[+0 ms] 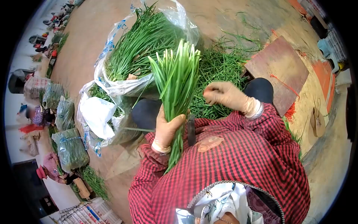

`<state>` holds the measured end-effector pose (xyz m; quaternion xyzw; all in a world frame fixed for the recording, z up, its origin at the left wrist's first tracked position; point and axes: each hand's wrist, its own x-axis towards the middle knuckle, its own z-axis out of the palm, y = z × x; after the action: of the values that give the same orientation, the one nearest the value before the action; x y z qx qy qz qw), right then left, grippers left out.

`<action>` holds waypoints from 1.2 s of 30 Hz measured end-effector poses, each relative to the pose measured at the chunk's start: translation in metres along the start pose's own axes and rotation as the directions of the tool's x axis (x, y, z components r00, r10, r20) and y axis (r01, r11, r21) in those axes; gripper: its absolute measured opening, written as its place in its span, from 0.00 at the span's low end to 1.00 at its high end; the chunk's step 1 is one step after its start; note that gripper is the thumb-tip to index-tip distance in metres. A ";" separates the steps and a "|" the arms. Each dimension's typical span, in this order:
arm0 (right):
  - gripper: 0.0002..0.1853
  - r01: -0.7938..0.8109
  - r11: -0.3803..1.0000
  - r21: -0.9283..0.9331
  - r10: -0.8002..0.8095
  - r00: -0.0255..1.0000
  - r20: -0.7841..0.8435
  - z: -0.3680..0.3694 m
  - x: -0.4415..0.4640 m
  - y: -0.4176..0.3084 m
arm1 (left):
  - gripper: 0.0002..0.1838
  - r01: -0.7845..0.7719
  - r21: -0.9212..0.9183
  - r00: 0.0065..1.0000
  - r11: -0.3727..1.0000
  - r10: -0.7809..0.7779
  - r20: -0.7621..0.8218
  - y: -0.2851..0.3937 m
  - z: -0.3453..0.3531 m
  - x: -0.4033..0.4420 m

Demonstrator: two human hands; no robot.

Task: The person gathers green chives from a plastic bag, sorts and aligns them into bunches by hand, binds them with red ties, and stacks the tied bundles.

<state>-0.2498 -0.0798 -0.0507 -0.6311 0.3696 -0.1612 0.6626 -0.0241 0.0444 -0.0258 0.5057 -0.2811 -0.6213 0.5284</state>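
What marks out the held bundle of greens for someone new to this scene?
Find the big open plastic bag stuffed with greens, upper left of centre. At its right edge, the left hand grips the bundle. Unlike the bagged greens and the loose pile beyond the right hand, it is gathered tight, pale ends together and pointing away from the wearer.

Two hands in thin pale gloves, the left hand [168, 128] and the right hand [223, 96], and one bunch of long green stalks [176, 80] show near the centre. Three stuffed clear plastic bags [71, 149] are at left, one reddish-brown square board [278, 69] at upper right. The loose greens [220, 71] are too many to count.
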 end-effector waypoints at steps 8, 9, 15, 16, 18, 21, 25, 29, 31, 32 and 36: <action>0.26 0.184 0.882 0.434 -0.168 0.983 -0.074 0.037 0.014 -0.016 | 0.43 -0.324 0.755 0.915 0.570 0.391 0.097 -0.039 0.039 0.039; 0.25 0.222 0.888 0.402 -0.139 0.964 -0.226 0.038 0.020 -0.013 | 0.44 -0.340 0.805 0.896 0.486 0.427 0.121 -0.041 0.047 0.045; 0.09 0.273 0.961 0.038 -0.230 0.872 -0.433 -0.011 0.019 -0.015 | 0.29 -0.363 0.893 0.918 0.267 0.265 0.294 0.023 0.076 0.044; 0.10 0.300 0.953 -0.042 -0.290 0.863 -0.413 -0.015 0.018 -0.012 | 0.26 -0.424 0.808 0.890 0.409 0.351 0.290 0.021 0.073 0.051; 0.14 0.357 0.913 -0.197 -0.407 0.835 -0.370 -0.023 0.017 -0.006 | 0.21 -0.507 0.463 0.862 0.727 0.441 0.251 0.019 0.074 0.066; 0.24 0.515 0.816 -0.264 -0.576 0.680 -0.454 -0.006 0.032 -0.001 | 0.23 -0.492 0.415 0.870 0.765 0.443 0.215 0.045 0.097 0.076; 0.31 0.292 0.832 -0.473 -0.514 0.726 -0.457 -0.005 0.024 0.001 | 0.22 -0.497 0.468 0.864 0.731 0.468 0.187 0.042 0.103 0.095; 0.30 0.253 0.831 -0.495 -0.501 0.728 -0.468 -0.010 0.016 0.000 | 0.18 -0.211 0.083 0.946 0.974 0.182 0.270 0.046 0.091 0.098; 0.31 0.236 0.899 -0.368 -0.404 0.773 -0.490 -0.017 0.017 0.013 | 0.18 0.002 -0.196 0.904 0.981 0.082 0.420 0.061 0.086 0.085; 0.32 0.239 0.883 -0.405 -0.429 0.760 -0.488 -0.026 0.023 0.027 | 0.18 0.016 -0.282 0.840 0.959 0.140 0.524 0.068 0.082 0.077; 0.21 0.169 0.983 0.070 -0.114 0.866 -0.486 -0.056 0.013 0.006 | 0.18 -0.060 -0.381 0.611 0.923 0.336 0.717 0.073 0.052 0.058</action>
<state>-0.2820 -0.1278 -0.0566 -0.5595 0.4655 -0.3808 0.5703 -0.0405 -0.0409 0.0368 0.0643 -0.4297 -0.7506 0.4978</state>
